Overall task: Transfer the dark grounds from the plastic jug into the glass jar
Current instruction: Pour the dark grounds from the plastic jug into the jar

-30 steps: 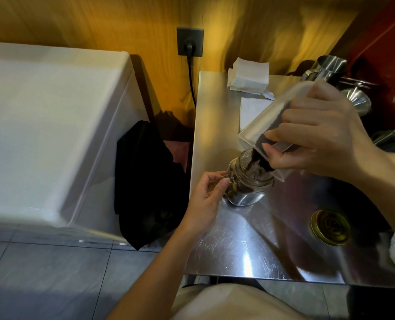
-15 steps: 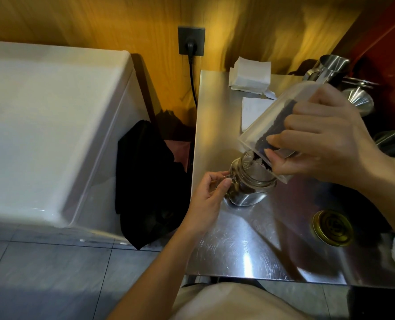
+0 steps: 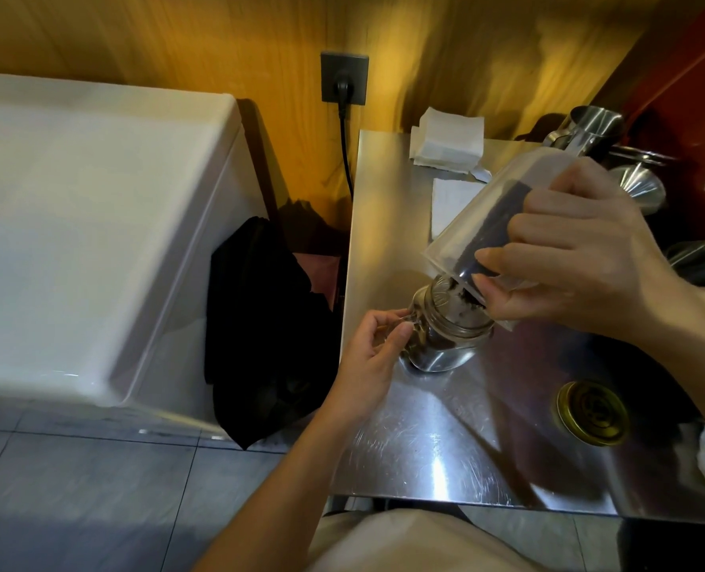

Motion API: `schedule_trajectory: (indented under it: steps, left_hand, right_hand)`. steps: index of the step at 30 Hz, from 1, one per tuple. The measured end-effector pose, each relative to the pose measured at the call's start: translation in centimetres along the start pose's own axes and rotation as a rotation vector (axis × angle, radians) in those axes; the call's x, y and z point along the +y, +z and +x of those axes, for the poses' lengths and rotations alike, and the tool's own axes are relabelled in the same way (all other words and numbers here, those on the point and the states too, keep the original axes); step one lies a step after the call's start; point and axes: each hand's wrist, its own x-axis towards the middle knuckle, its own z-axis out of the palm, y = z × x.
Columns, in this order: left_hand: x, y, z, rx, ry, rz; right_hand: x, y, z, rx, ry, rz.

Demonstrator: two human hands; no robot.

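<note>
A clear plastic jug [image 3: 476,218] is tipped steeply, mouth down, over a small glass jar [image 3: 445,332] with a handle standing on the steel counter [image 3: 433,439]. My right hand [image 3: 582,249] grips the jug around its body. A streak of dark grounds [image 3: 492,233] lies along the jug's lower side and spills at the jar's mouth. The jar holds dark grounds in its lower part. My left hand [image 3: 373,357] pinches the jar's handle from the left.
A gold jar lid [image 3: 592,412] lies on the counter at the right. White napkins [image 3: 450,140] sit at the back, steel cups [image 3: 594,128] at the far right. A white appliance [image 3: 87,225] and a black cloth [image 3: 264,324] stand left of the counter's edge.
The jug has tipped a little steeper and the grounds have slid down toward its mouth into the jar. Both hands keep their grips.
</note>
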Motion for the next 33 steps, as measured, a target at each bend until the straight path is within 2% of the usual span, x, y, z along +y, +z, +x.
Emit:
schedule_trajectory:
  steps: [6, 25, 33]
  left_hand:
    - [0.18, -0.27, -0.07, -0.012, 0.010, 0.063]
    - [-0.16, -0.08, 0.09, -0.006, 0.000, -0.058]
    - [0.06, -0.29, 0.08, -0.011, 0.000, -0.023]
  right_hand:
    - [-0.18, -0.14, -0.06, 0.005, 0.005, -0.010]
    - [-0.09, -0.10, -0.20, 0.001, 0.033, -0.032]
    - [-0.41, -0.01, -0.04, 0.008, -0.038, -0.075]
